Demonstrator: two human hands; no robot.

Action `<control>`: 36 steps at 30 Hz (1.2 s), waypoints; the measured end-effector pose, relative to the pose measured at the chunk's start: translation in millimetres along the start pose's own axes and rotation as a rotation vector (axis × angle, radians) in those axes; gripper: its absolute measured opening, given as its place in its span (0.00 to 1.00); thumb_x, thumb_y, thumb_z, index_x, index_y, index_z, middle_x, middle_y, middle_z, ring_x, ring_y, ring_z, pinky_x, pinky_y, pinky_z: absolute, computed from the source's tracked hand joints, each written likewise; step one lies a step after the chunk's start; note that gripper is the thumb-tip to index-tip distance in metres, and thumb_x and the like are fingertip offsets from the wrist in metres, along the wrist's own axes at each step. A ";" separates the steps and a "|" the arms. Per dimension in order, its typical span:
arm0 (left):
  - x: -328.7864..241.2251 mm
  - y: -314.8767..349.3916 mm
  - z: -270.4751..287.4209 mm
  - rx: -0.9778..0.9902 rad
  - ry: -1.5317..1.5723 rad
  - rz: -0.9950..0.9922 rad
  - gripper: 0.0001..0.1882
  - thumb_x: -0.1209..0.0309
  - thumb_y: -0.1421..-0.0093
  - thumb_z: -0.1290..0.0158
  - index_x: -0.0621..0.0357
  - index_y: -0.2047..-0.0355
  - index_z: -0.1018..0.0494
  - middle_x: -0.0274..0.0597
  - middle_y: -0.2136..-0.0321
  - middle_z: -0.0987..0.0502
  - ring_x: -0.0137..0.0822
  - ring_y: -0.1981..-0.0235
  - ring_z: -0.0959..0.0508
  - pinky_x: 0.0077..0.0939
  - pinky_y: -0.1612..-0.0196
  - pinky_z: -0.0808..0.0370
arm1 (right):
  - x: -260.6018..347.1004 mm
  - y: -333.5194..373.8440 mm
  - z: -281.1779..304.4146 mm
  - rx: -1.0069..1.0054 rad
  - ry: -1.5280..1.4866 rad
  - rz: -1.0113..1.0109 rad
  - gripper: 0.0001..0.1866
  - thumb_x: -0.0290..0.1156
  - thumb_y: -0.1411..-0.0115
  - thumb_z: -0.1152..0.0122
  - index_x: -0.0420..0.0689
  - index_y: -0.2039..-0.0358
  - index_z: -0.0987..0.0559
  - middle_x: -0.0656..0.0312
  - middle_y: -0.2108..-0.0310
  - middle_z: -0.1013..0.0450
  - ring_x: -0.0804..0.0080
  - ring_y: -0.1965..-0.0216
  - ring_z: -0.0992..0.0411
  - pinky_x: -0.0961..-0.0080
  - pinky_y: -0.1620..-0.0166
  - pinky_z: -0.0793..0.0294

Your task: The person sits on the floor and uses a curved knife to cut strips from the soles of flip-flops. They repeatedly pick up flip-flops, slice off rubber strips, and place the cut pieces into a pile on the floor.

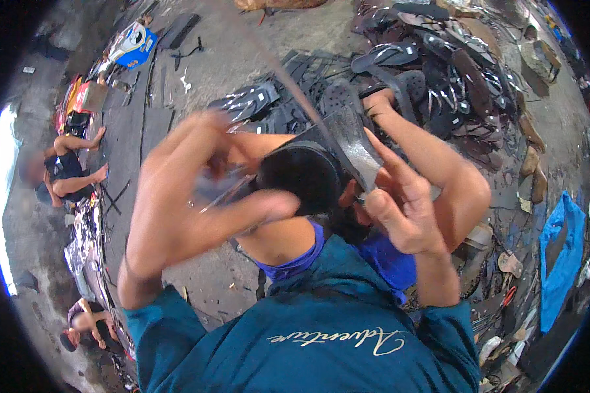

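My right hand [403, 206] grips the edge of a black slide sandal [360, 154], thumb on the near side and fingers along its sole. The sandal is tilted up in front of my lap, its wide dark upper [301, 173] toward the left. My left hand [190, 190], smeared by motion, curls beside the upper with its thumb stretched toward it. A thin shiny edge shows between its fingers, too blurred to name. A long thin dark strip [288, 82] runs from the top of the view down to the sandal; what it is remains unclear.
Black flip-flops [246, 101] and a large heap of dark sandals [459, 78] lie beyond my knees. A blue sheet piece [560, 262] is at the right, near scraps and red-handled scissors [509, 296]. Two people [69, 164] sit on the far left floor. A blue-white container [136, 46] stands upper left.
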State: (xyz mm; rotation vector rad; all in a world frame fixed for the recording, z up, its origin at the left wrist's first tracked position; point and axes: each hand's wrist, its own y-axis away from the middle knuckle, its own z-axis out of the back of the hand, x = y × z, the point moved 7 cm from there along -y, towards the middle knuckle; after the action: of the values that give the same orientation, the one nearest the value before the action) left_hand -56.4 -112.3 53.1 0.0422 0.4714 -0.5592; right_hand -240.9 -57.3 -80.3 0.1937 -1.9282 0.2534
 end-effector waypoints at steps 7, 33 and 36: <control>7.3 69.5 -156.9 -0.304 1.887 0.499 0.23 0.59 0.42 0.42 0.58 0.50 0.31 0.38 0.58 0.25 0.35 0.58 0.25 0.31 0.54 0.26 | -36.4 29.0 -3.3 -0.181 -0.076 0.101 0.37 0.36 0.34 0.46 0.37 0.32 0.52 0.52 0.62 0.26 0.81 0.72 0.31 0.86 0.70 0.29; 76.5 79.1 -227.5 -0.509 1.468 0.742 0.23 0.53 0.31 0.57 0.65 0.56 0.31 0.43 0.68 0.25 0.32 0.70 0.24 0.23 0.67 0.25 | -34.9 81.5 -10.0 -0.282 0.861 -0.071 0.14 0.25 0.45 0.36 0.41 0.56 0.20 0.55 0.70 0.23 0.68 0.77 0.24 0.74 0.74 0.25; 77.9 91.2 -233.3 -0.534 1.349 0.844 0.21 0.56 0.32 0.54 0.67 0.60 0.28 0.45 0.65 0.23 0.32 0.66 0.22 0.27 0.63 0.23 | -46.7 59.4 -11.9 -0.267 0.780 -0.025 0.16 0.22 0.46 0.39 0.41 0.55 0.21 0.54 0.71 0.24 0.65 0.77 0.25 0.71 0.72 0.25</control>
State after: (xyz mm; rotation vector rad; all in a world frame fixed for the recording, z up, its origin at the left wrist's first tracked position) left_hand -48.8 -35.5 -197.7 0.0989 1.7888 0.5433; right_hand -228.5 3.7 -124.7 -0.0594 -1.1659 0.0356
